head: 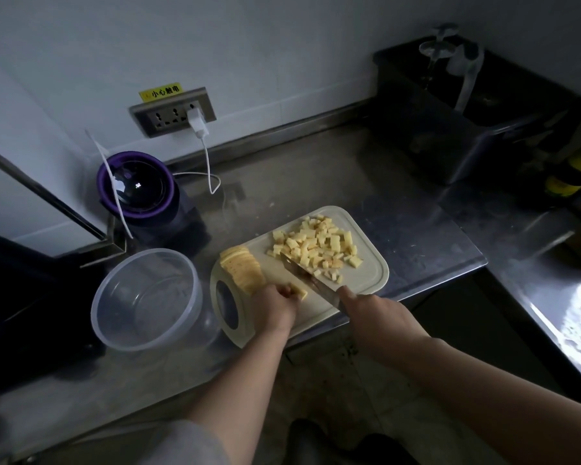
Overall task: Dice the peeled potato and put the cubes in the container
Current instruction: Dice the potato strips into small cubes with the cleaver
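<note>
Stainless-steel counter (316,182) in a dim kitchen, seen from above over a person's two bare forearms. Nearest, the left hand (275,305) curls its fingertips down onto a few pale yellow potato strips (299,292) at the near edge of a pale beige plastic cutting board (366,273). Just beside it, the right hand (371,308) is wrapped around the handle of a steel kitchen knife (311,280), whose blade angles across the board. A clear round plastic container (148,250) sits just left of the board. Beyond the left hand lies a fanned row of potato slices (242,268). A pile of diced potato cubes (319,245) covers the board's far end. Farther back stands a dark round appliance with a purple rim (136,187). On the wall, a white charger (197,120) is plugged into a grey socket strip (171,112).
</note>
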Tool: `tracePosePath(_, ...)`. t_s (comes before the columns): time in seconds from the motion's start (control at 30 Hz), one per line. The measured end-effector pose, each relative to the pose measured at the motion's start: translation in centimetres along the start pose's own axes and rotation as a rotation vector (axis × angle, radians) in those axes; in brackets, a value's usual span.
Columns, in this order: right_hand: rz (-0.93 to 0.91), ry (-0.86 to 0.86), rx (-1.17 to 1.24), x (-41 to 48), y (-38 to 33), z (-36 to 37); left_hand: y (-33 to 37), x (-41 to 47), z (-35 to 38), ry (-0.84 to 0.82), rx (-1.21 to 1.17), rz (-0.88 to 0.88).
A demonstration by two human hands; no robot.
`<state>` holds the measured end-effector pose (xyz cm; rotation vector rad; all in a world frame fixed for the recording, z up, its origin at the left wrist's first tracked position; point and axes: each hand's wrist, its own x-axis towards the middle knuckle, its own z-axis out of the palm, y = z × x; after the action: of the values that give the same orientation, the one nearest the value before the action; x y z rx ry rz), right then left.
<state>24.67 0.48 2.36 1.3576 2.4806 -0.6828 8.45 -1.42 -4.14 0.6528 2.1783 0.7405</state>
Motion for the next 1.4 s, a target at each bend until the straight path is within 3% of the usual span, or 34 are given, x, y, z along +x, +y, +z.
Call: tracePosePath(1.4,-0.055,-0.078,0.004,-0.4,-0.9,0.5,-0.4,1.2,0.2,-0.044,-0.016,-0.046)
